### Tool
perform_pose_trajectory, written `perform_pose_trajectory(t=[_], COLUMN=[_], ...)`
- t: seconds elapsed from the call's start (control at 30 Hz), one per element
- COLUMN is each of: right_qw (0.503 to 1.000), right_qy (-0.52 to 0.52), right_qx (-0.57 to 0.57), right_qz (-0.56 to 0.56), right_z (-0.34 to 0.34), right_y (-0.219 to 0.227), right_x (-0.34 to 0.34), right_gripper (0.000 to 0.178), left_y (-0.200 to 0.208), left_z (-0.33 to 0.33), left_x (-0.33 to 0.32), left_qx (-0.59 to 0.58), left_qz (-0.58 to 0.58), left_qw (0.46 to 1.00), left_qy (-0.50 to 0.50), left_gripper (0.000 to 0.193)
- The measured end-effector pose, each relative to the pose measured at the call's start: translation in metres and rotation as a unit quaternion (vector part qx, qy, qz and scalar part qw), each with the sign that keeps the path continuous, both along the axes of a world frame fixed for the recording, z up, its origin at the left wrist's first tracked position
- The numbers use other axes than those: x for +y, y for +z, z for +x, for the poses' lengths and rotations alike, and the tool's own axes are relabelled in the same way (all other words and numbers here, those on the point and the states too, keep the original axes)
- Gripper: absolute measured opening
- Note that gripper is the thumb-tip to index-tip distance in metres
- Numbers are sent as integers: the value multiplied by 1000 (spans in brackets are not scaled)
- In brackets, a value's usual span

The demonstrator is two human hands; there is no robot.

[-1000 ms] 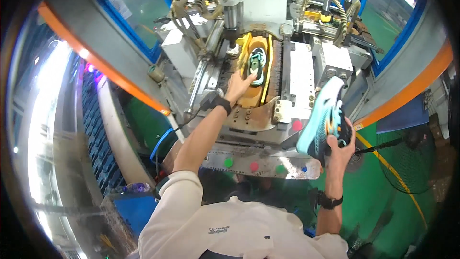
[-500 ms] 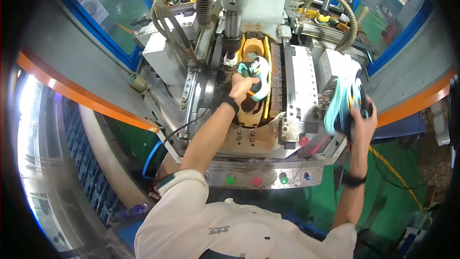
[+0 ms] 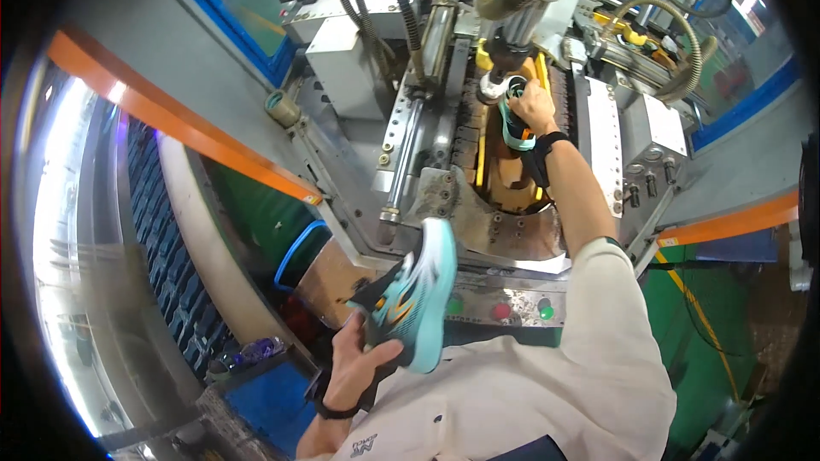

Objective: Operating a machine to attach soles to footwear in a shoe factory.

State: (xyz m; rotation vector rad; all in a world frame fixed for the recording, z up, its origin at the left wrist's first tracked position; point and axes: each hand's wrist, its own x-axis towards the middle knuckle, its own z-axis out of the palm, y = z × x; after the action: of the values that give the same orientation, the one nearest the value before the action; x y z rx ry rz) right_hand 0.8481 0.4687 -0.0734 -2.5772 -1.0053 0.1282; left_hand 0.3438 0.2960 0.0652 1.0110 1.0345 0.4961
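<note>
My left hand (image 3: 352, 365) is closed around the heel end of a turquoise, black and white sneaker (image 3: 434, 290), held tilted with its toe up, in front of the machine's near edge. Orange marks show on its side. My right hand (image 3: 534, 111) reaches into the machine and grips a second sneaker (image 3: 518, 138) of similar colours by its upper. That sneaker lies in the long slot between yellow side rails (image 3: 481, 154), under a vertical press cylinder (image 3: 514, 38). My right fingers cover part of it.
Green and red buttons (image 3: 501, 312) line the machine's front panel. Metal slides (image 3: 410, 158) and ribbed hoses (image 3: 410, 21) flank the slot. An orange-edged guard (image 3: 188, 128) curves along the left. A purple-capped bottle (image 3: 256, 350) lies at the lower left.
My left hand has left the slot and come toward me at the left with a sneaker. My right hand has swung from the right side into the slot with the other one. The view has shifted.
</note>
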Motion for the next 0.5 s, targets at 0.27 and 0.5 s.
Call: perform_pose_trajectory(t=[0.27,0.5], right_qw=[996,835], right_qy=[70,445], right_qx=[-3,104], right_qz=[63,308], right_z=[-30,-274], right_y=[-26,23], right_x=[-12,-203], right_gripper=[73,14], left_y=[-19,-48], left_z=[-39,-37], left_x=[-87,-133], left_qx=[-42,12], left_qz=[-10,-11], left_qw=[956,948], left_qy=[292,317], left_gripper=[53,49])
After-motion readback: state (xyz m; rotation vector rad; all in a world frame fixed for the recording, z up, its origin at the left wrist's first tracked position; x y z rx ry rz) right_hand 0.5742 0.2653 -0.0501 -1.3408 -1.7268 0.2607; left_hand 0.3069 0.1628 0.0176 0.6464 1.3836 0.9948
